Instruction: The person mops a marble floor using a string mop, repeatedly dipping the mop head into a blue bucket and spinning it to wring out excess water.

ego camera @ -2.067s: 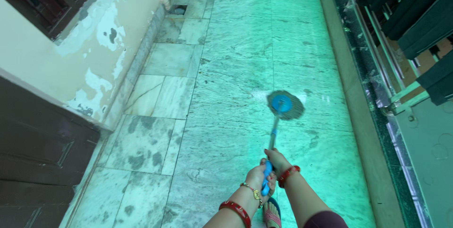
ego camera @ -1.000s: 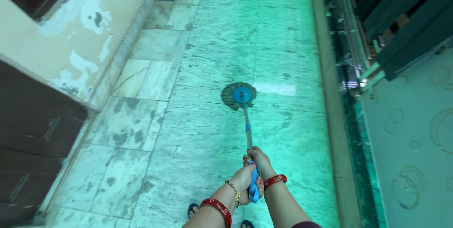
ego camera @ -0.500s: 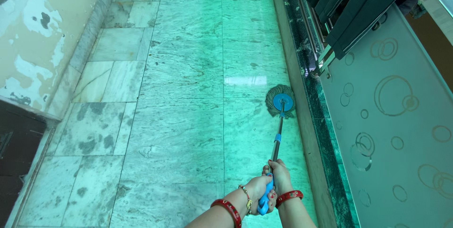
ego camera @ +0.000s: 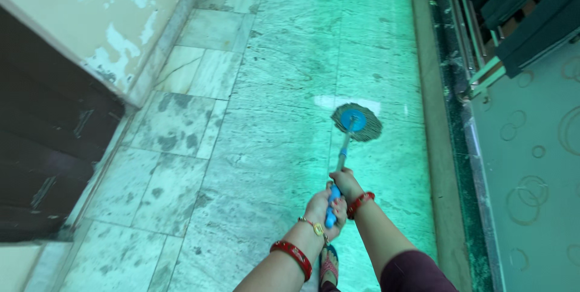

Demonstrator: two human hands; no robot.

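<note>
A mop with a round grey stringy head and blue hub (ego camera: 356, 121) rests flat on the green-tinted marble floor (ego camera: 290, 74). Its thin shaft (ego camera: 342, 156) runs back to a blue grip. My left hand (ego camera: 321, 206) wraps the lower part of that grip. My right hand (ego camera: 345, 183) grasps it just above. Both wrists wear red bangles. A sandalled foot (ego camera: 328, 266) shows beneath my arms.
A peeling cream wall (ego camera: 115, 32) with a dark doorway (ego camera: 42, 159) borders the left. On the right runs a raised stone kerb (ego camera: 432, 117), a dark railing (ego camera: 471, 44) and a frosted panel with circle patterns (ego camera: 531, 165).
The mop head has swept side to side: left of centre a second ago, far right by the kerb half a second ago, now back toward the middle. Both hands kept their hold.
</note>
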